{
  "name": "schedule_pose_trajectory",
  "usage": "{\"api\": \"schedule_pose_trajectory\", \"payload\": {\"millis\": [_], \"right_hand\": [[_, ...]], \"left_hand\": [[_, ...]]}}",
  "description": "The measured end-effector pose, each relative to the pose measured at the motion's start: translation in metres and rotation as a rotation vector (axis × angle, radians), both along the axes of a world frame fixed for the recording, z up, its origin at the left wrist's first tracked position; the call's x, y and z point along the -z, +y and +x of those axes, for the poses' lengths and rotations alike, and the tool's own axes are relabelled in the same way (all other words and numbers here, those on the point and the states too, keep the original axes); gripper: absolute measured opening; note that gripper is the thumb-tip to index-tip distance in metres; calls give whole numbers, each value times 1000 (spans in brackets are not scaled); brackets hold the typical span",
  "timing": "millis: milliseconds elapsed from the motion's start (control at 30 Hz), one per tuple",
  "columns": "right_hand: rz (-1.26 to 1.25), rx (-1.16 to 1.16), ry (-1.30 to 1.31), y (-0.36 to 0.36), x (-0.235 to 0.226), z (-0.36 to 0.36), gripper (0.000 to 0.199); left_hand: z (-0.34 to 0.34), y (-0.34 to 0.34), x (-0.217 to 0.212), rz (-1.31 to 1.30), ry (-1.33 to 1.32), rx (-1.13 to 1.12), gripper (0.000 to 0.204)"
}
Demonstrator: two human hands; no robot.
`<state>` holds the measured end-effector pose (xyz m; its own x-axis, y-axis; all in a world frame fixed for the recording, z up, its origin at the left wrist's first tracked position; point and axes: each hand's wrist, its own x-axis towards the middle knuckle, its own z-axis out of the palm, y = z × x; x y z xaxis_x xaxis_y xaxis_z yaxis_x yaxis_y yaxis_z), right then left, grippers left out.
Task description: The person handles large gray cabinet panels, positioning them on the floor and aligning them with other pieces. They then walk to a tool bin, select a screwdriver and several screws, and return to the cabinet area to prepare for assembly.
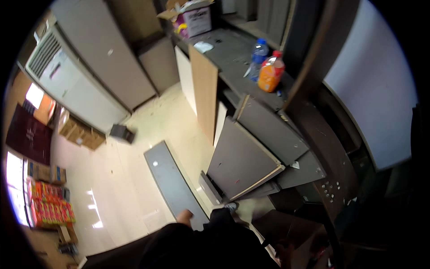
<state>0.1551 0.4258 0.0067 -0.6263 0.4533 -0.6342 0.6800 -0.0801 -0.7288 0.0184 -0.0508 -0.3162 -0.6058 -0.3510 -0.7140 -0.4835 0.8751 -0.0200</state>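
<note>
My left hand point(184, 217) shows just past a dark sleeve at the lower middle, above the near end of a long grey panel point(172, 177) on the floor. It is small and blurred, and its fingers do not show clearly. Whether it touches the panel, I cannot tell. My right hand point(242, 222) is a dim, smeared patch beside the dark clothing, close to a shoe point(231, 206). To the right, several grey boards point(244, 157) with pale raw edges lean in a stack against the counter. A narrow grey board point(210, 187) stands at their foot.
On the dark counter point(230, 51) stand a blue-capped bottle point(259, 58), a red-capped orange drink bottle point(271, 73) and an open carton point(197, 21). A wood-coloured board point(204, 92) leans there. Small fittings point(330, 190) lie at right. Red packages point(51, 210) are stacked far left.
</note>
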Motion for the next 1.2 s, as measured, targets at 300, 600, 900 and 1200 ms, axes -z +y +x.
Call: {"api": "schedule_pose_trajectory", "payload": {"millis": [300,600,900,1200], "right_hand": [[-391,-362,-242,3,-25,-47,9],[-285,-768,-254,-27,-24,-111,11],[-208,-421,-228,-34,-33,-92,10],[-76,-68,-194,-78,-60,16,7]], "left_hand": [[-72,-28,-79,648,341,-394,34],[32,36,-83,661,2,-141,35],[25,-57,-64,380,23,-263,32],[-88,-3,-20,445,-188,469,33]]}}
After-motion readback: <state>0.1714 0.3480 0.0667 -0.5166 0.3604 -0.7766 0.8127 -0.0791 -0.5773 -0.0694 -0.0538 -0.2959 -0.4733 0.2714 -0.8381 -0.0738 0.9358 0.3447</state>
